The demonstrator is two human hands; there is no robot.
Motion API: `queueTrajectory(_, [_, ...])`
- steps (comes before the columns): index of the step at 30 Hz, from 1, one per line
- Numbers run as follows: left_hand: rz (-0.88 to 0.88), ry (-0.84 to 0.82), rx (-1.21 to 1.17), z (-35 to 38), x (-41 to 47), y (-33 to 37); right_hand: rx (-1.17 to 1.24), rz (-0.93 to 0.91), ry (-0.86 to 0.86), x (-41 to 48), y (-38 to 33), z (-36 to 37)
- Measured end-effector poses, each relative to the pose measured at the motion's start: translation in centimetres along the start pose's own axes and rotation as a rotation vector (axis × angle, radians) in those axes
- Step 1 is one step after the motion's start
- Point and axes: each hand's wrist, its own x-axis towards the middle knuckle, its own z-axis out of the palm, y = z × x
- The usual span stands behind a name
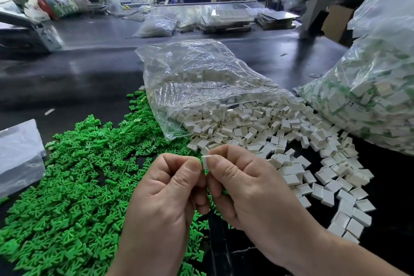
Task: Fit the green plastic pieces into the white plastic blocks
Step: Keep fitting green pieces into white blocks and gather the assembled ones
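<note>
In the head view, low in the middle of the frame, your left hand (165,188) and right hand (244,188) meet thumb to thumb. Both are curled and pinch one small white plastic block (205,160) between their thumb tips. A sliver of a green plastic piece (206,172) shows just under the block, between the hands. Which hand holds it, and how far it is seated, you cannot tell from here. Holding the pair up off the table (89,69) probably lets you press from both sides at once.

The supplies lie within easy reach on either side:
- The heap of loose green forked plastic pieces (74,186) fills the lower left, by your left hand.
- The spill of loose white rectangular plastic blocks (280,132) runs from the centre to the lower right, by your right hand.
- These blocks pour from the mouth of a crumpled clear plastic bag (197,78) lying on its side in the middle of the frame.
- A large bulging clear bag of white-and-green parts (369,87) stands at the right edge, likely for finished units.
- A flat cloudy plastic bag (18,150) lies at the left edge.

The large bag carries a small printed mark low on its side, too small to read. No other writing is legible.
</note>
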Motion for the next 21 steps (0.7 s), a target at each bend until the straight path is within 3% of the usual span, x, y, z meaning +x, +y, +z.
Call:
queueTrajectory(5, [-0.073, -0.080, -0.012, -0.5, 0.0, 0.6, -0.159, -0.004, -0.040, -0.2, -0.3, -0.3])
queueTrajectory(12, [0.038, -0.077, 0.151, -1.4, 0.9, 0.9, -0.153, 0.031, -0.064, -0.1, -0.1, -0.4])
queueTrajectory(15, [-0.032, -0.067, -0.041, -1.2, 0.8, 1.0, -0.303, 0.064, -0.185, -0.4, 0.6, -0.1])
queueTrajectory(17, [-0.092, -0.138, -0.014, -0.5, 0.0, 0.6, -0.409, 0.056, -0.233, -0.8, 1.5, 0.4])
queueTrajectory(21, [-0.005, -0.080, 0.053, 0.1, -1.0, 0.1, -0.504, 0.052, -0.232, -1.1, 2.5, 0.7])
